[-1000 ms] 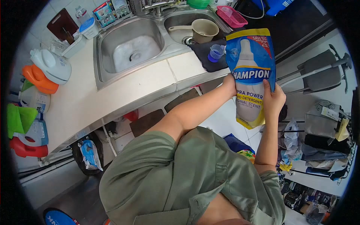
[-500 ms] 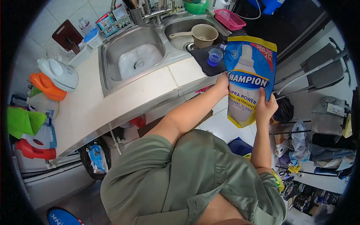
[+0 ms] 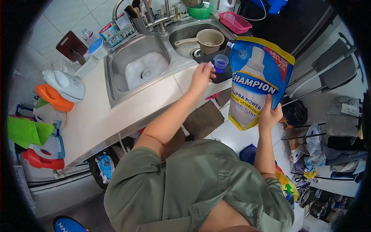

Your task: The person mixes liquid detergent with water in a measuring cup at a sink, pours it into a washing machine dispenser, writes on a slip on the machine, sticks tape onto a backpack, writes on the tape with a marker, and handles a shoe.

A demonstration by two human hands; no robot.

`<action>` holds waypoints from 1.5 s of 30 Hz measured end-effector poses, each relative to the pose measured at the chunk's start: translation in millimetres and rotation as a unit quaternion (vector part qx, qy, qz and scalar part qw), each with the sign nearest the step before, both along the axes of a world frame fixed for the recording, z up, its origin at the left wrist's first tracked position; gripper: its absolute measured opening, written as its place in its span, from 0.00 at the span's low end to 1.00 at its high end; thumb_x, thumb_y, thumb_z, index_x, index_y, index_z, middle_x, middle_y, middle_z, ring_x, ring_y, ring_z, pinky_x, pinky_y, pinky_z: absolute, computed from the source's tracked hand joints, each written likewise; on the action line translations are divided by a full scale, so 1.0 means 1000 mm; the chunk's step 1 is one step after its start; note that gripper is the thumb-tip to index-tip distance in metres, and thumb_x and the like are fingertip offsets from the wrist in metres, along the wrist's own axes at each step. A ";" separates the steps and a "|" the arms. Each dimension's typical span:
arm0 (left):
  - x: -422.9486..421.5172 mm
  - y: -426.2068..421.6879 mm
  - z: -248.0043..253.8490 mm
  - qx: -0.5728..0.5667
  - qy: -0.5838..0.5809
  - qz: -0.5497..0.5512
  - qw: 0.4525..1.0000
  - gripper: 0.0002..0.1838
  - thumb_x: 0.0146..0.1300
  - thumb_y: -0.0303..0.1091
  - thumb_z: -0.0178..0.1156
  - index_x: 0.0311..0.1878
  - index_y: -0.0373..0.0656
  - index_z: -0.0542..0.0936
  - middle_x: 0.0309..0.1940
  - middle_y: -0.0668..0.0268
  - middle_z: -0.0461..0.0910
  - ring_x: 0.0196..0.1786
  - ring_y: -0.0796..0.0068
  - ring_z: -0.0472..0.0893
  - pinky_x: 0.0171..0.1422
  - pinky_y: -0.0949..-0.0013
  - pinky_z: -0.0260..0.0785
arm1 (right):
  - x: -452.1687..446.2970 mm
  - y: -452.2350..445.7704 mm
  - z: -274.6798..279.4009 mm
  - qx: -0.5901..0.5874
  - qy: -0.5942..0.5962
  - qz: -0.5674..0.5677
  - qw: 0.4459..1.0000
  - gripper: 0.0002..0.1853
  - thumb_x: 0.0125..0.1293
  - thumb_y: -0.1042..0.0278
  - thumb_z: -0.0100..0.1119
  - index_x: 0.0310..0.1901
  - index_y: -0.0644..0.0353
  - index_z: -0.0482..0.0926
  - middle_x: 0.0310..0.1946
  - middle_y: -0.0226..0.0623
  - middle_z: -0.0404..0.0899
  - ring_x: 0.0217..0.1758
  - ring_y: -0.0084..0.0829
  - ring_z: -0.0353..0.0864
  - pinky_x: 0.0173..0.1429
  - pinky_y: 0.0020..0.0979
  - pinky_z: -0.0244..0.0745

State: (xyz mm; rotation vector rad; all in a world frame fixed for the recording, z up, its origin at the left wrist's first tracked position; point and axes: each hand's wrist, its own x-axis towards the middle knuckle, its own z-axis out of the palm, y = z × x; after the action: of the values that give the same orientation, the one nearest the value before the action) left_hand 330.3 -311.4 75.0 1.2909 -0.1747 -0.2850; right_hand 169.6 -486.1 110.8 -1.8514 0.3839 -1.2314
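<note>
In the head view, the left arm reached out over the edge of the counter (image 3: 158,94). The left hand (image 3: 201,79) was curled up beside the cup (image 3: 221,62) with blue in it; I cannot tell if it held something small. The right arm was bent up, and the right hand (image 3: 269,115) gripped the pouch (image 3: 255,87) low on its side, near the cup. The pouch said "CHAMPION", "SUPRA POWER", "LIQUID DETERGENT", "ORIGINAL SCENT" and "SAVE BIG 2.6L". Half a second before, the left hand was on the pouch too.
</note>
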 end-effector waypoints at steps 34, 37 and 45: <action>0.086 0.008 0.129 0.235 -0.143 -0.356 0.893 0.15 0.62 0.43 0.56 0.45 0.42 0.74 0.29 0.71 0.76 0.28 0.88 0.72 0.28 0.82 0.62 | -0.014 0.000 0.019 -0.101 0.005 -0.030 0.994 0.07 0.59 0.72 0.60 0.32 0.68 0.79 0.23 0.40 0.77 0.24 0.26 0.74 0.30 0.26 0.68; 0.083 0.004 0.124 0.258 -0.070 -0.374 0.888 0.11 0.63 0.40 0.56 0.35 0.40 0.76 0.22 0.74 0.72 0.26 0.88 0.69 0.27 0.83 0.60 | -0.015 0.002 0.023 -0.090 0.020 -0.034 0.995 0.07 0.60 0.72 0.60 0.32 0.68 0.78 0.23 0.38 0.78 0.25 0.23 0.74 0.30 0.25 0.68; 0.082 0.005 0.114 0.199 -0.380 -0.334 0.839 0.19 0.56 0.40 0.64 0.46 0.38 0.75 0.34 0.69 0.77 0.37 0.78 0.75 0.44 0.75 0.67 | -0.029 -0.010 0.014 0.039 0.067 -0.008 0.997 0.07 0.58 0.71 0.61 0.31 0.67 0.78 0.22 0.35 0.77 0.25 0.21 0.71 0.30 0.24 0.65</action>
State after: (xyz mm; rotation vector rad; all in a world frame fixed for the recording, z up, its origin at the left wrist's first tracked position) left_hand 412.6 -306.2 188.8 1.6741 -1.3267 -0.3977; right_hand 140.7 -496.3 125.1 -1.8722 0.5144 -1.0918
